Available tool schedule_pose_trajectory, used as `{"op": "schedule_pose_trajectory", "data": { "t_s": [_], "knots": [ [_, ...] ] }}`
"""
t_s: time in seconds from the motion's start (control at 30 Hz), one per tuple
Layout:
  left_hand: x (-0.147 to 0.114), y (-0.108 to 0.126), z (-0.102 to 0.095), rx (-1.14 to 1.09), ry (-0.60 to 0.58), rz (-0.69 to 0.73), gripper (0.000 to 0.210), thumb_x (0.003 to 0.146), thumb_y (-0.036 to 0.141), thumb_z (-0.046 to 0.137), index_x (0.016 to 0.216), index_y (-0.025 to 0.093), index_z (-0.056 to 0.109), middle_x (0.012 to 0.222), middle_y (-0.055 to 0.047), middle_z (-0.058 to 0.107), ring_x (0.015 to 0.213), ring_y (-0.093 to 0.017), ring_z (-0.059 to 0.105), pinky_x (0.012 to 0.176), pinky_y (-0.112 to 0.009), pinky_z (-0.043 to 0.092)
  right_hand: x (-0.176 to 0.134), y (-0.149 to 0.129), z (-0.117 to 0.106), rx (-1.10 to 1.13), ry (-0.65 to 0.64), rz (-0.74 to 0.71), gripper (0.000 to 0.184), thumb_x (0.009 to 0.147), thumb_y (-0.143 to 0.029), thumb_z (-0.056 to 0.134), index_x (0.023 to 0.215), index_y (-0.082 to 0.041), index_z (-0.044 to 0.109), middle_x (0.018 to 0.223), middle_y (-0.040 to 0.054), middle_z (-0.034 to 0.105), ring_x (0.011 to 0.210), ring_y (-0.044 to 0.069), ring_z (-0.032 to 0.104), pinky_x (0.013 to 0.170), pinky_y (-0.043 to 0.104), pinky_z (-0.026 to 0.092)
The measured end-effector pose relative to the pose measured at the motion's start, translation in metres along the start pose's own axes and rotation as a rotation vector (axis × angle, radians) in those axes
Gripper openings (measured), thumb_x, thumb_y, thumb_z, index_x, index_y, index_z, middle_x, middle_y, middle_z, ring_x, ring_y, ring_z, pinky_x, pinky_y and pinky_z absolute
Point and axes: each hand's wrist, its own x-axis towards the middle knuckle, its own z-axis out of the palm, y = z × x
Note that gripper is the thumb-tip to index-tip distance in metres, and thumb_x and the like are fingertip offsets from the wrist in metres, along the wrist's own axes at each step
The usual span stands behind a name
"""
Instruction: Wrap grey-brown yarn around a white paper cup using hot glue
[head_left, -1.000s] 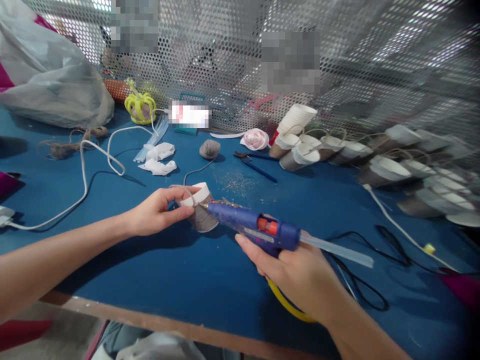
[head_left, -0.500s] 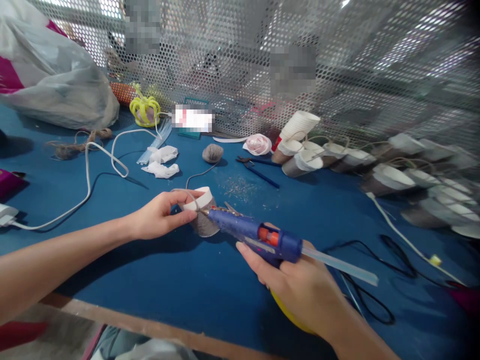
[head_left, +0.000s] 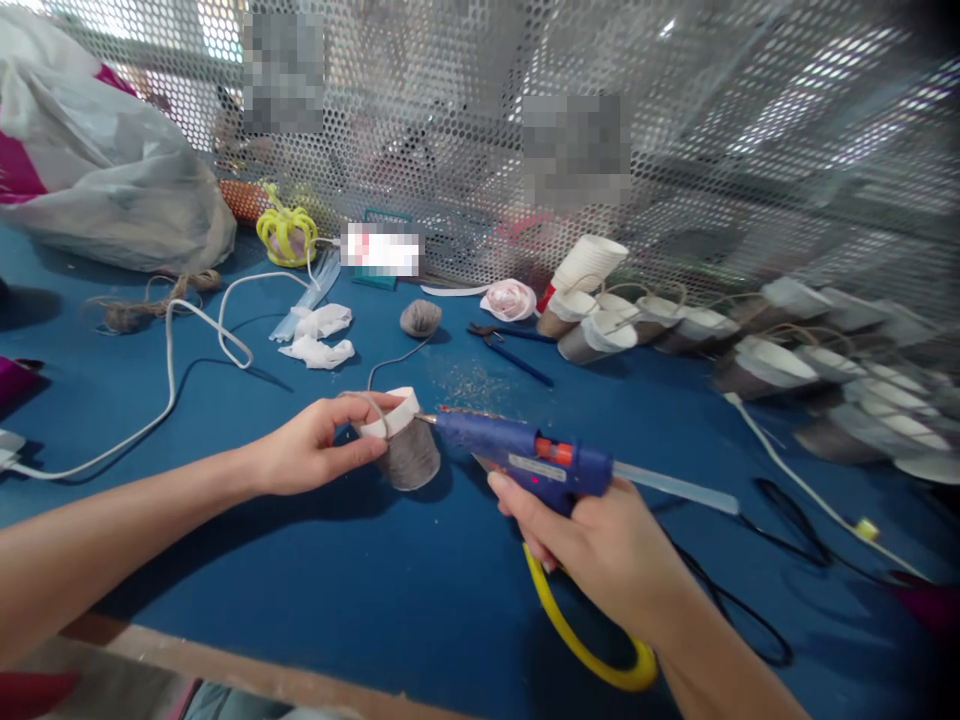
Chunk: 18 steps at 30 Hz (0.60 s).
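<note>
My left hand (head_left: 322,445) pinches the white rim of a paper cup (head_left: 411,452) wrapped in grey yarn, tilted above the blue table. From the rim, a grey strand runs back to a small yarn ball (head_left: 421,319). In my right hand (head_left: 592,555) is a blue glue gun (head_left: 517,455), a clear glue stick (head_left: 679,487) poking out of its rear. Its metal nozzle is at the cup's right side, just under the white rim; whether it touches I cannot tell. Below my right hand hangs a yellow loop (head_left: 547,610), like a scissors handle, partly hidden by the hand.
Several yarn-wrapped cups with handles (head_left: 765,365) stand at the right. Blue-handled pliers (head_left: 517,360), a pink ribbon roll (head_left: 508,300) and crumpled white scraps (head_left: 319,345) lie behind the cup. White cable (head_left: 172,360) snakes across the left; a plastic bag (head_left: 127,180) sits by the mesh panel.
The glue gun's nozzle has shifted from beside my left thumb to the cup's right side, and the gun lies more level. More of the yellow loop shows. My left hand keeps its pinch.
</note>
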Motion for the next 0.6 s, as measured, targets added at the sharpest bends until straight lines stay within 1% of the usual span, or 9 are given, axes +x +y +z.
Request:
{"op": "schedule_pose_trajectory", "data": {
  "t_s": [0.07, 0.23, 0.43, 0.6],
  "knots": [
    [0.0, -0.0004, -0.0006, -0.008, -0.002, -0.004, 0.014, 0.08, 0.028, 0.049, 0.074, 0.016, 0.05, 0.125, -0.01, 0.051, 0.12, -0.024, 0.042, 0.098, -0.035, 0.034, 0.0012, -0.002, -0.0013, 0.037, -0.026, 0.029, 0.041, 0.077, -0.045, 0.047, 0.044, -0.023, 0.045, 0.039, -0.0017, 0.053, 0.038, 0.013, 0.054, 0.044, 0.023, 0.047],
    [0.0004, 0.0014, -0.0005, -0.017, 0.001, -0.017, 0.015, 0.08, 0.029, 0.049, 0.074, 0.015, 0.05, 0.123, -0.012, 0.052, 0.119, -0.024, 0.042, 0.099, -0.037, 0.033, -0.0037, -0.0055, -0.0009, 0.072, -0.045, 0.038, 0.045, 0.078, -0.044, 0.047, 0.039, -0.023, 0.039, 0.035, -0.0023, 0.048, 0.041, 0.014, 0.056, 0.039, 0.022, 0.044],
    [0.0001, 0.0015, 0.0005, -0.01, -0.005, -0.02, 0.015, 0.081, 0.028, 0.049, 0.072, 0.016, 0.048, 0.124, -0.011, 0.051, 0.119, -0.024, 0.042, 0.099, -0.038, 0.033, 0.0005, -0.0024, -0.0022, 0.064, -0.047, 0.05, 0.041, 0.076, -0.046, 0.048, 0.043, -0.023, 0.043, 0.038, -0.0017, 0.052, 0.039, 0.014, 0.055, 0.043, 0.023, 0.047],
    [-0.0003, 0.0025, -0.0002, -0.015, 0.0, -0.03, 0.016, 0.08, 0.029, 0.049, 0.072, 0.016, 0.049, 0.124, -0.011, 0.051, 0.119, -0.024, 0.042, 0.099, -0.039, 0.033, -0.0039, -0.0077, -0.0011, 0.083, -0.028, 0.019, 0.041, 0.077, -0.042, 0.048, 0.042, -0.023, 0.041, 0.034, -0.0035, 0.047, 0.039, 0.013, 0.055, 0.037, 0.021, 0.043]
  ]
}}
